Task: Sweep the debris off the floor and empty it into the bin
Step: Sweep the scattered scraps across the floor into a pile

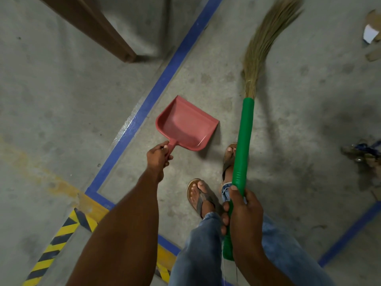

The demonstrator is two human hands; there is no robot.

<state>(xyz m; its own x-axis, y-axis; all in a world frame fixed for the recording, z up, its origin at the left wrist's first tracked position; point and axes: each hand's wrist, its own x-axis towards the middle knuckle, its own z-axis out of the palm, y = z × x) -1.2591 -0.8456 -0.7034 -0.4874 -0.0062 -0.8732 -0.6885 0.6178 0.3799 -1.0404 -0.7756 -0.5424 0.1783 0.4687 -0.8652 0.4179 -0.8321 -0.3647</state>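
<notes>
Closest to us, our right hand (245,219) is clamped round a broom with a green ribbed plastic handle (243,145), near the end away from the bristles, with the thumb laid along the shaft. Our sandalled feet (201,195) stand on the grey concrete floor (288,112) between our two arms.

A little ahead, our left hand (157,155) has its fingers curled round the short handle of a pink plastic dustpan (185,124). The pan lies beside a blue floor-marking line (165,79), with its open lip facing the broom. We cannot tell whether it touches the floor.

Further on, the broom's long tan grass bristles (266,38) fan out, blurred. Farthest, at the floor's right edge, lie scraps of cardboard and white paper (371,34), the debris to sweep. No bin is in view.

We judge both tools to be light. The shaft looks stiff and the bristles soft and springy, so a firm hold on the shaft should steer them. The pan is best held by its handle and kept level.
</notes>
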